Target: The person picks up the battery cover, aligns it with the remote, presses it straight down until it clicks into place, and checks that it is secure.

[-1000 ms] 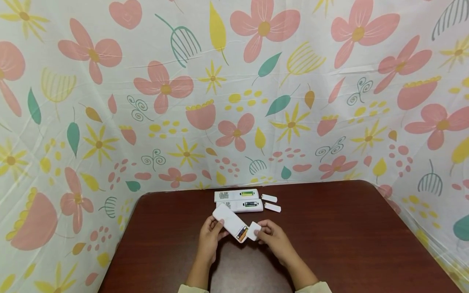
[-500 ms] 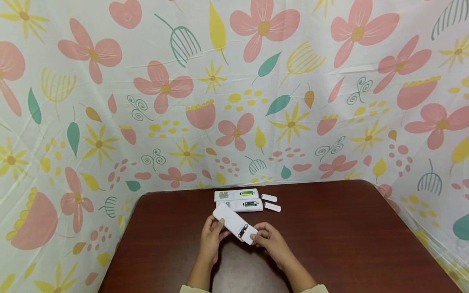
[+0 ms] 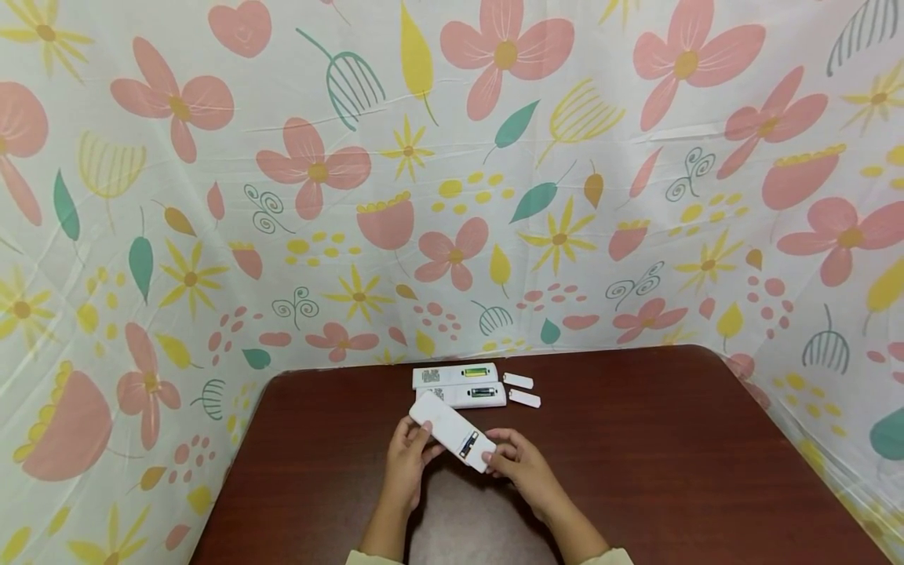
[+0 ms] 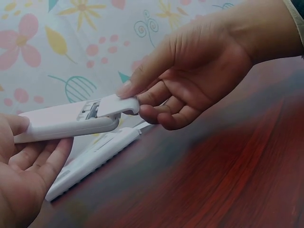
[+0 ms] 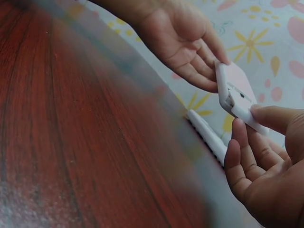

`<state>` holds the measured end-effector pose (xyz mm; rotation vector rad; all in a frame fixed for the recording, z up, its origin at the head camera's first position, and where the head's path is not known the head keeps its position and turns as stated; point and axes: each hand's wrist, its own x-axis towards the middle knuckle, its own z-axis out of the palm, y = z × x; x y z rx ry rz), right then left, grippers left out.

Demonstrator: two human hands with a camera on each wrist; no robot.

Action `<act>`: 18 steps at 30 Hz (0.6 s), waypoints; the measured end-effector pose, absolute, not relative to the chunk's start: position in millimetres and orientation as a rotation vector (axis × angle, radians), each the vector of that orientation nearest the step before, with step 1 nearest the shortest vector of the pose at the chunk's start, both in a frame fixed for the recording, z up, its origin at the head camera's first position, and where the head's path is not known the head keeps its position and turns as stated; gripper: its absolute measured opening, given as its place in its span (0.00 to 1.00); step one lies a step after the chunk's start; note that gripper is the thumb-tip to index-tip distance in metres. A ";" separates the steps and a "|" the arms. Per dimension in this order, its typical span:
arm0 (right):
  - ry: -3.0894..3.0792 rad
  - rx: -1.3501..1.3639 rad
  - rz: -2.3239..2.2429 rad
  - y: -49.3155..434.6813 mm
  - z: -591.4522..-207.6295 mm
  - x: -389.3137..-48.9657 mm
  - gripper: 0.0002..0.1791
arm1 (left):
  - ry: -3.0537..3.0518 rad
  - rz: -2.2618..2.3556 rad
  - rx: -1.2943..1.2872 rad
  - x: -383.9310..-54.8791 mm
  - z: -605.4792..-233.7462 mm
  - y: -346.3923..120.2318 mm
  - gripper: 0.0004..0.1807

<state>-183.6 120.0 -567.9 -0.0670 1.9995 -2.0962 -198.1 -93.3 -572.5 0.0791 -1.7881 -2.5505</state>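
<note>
One held white remote [image 3: 441,422] shows a part-covered battery bay [image 3: 468,445].

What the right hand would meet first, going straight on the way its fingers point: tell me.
Probably the white remote in the left hand; the right hand points toward it, pinching the cover at its end, though exact depth is unclear.

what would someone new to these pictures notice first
Probably the floral backdrop, its pink, yellow and green print filling the space behind the dark table. Next, the white remote at the table's near middle, held in the left hand, while the right hand pinches a cover at its partly exposed battery bay. Beyond lie two more remotes, bays open, with two loose covers beside them.
</note>
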 end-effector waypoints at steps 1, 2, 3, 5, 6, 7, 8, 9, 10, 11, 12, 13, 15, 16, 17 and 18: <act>1.998 -0.070 -2.097 120.2 -568.5 -183.7 0.28 | -1.790 -2.553 0.079 -197.9 -572.5 -93.1 0.23; 1.996 -0.071 -2.098 120.3 -569.4 -183.8 0.28 | -1.795 -2.551 0.075 -197.6 -572.5 -92.9 0.23; 1.995 -0.075 -2.099 120.5 -570.0 -183.9 0.28 | -1.798 -2.552 0.072 -197.3 -572.3 -92.6 0.23; 1.991 -0.079 -2.102 120.5 -571.5 -184.1 0.28 | -1.803 -2.549 0.063 -196.7 -571.9 -92.4 0.23; 1.991 -0.079 -2.102 120.6 -572.0 -184.0 0.28 | -1.800 -2.553 0.063 -196.4 -571.3 -92.3 0.23; 1.990 -0.081 -2.103 120.6 -572.0 -183.8 0.29 | -1.795 -2.559 0.062 -196.3 -570.7 -92.2 0.23; 1.989 -0.085 -2.105 120.6 -571.9 -183.7 0.29 | -1.790 -2.562 0.064 -196.2 -570.0 -92.2 0.23; 1.987 -0.091 -2.107 120.6 -571.6 -183.5 0.29 | -1.785 -2.565 0.063 -196.2 -569.4 -92.1 0.23; 1.983 -0.097 -2.111 120.6 -571.3 -183.4 0.29 | -1.781 -2.566 0.065 -196.2 -568.8 -92.2 0.24; 1.978 -0.103 -2.116 120.5 -570.9 -183.2 0.29 | -1.775 -2.573 0.070 -196.3 -568.4 -92.2 0.23; 1.971 -0.108 -2.119 120.5 -570.8 -183.1 0.29 | -1.776 -2.571 0.064 -196.3 -568.0 -92.3 0.24; 1.964 -0.112 -2.124 120.4 -570.6 -183.0 0.29 | -1.778 -2.569 0.060 -196.2 -567.7 -92.3 0.23; 1.951 -0.122 -2.131 120.3 -570.6 -182.8 0.29 | -1.789 -2.562 0.046 -196.0 -567.7 -92.3 0.23; 1.946 -0.123 -2.131 120.2 -570.8 -182.6 0.29 | -1.797 -2.558 0.036 -195.8 -567.8 -92.4 0.23; 1.942 -0.124 -2.130 120.1 -570.9 -182.4 0.29 | -1.806 -2.555 0.030 -195.6 -568.0 -92.6 0.23; 1.938 -0.123 -2.130 120.0 -571.0 -182.1 0.29 | -1.809 -2.556 0.029 -195.4 -568.0 -92.6 0.22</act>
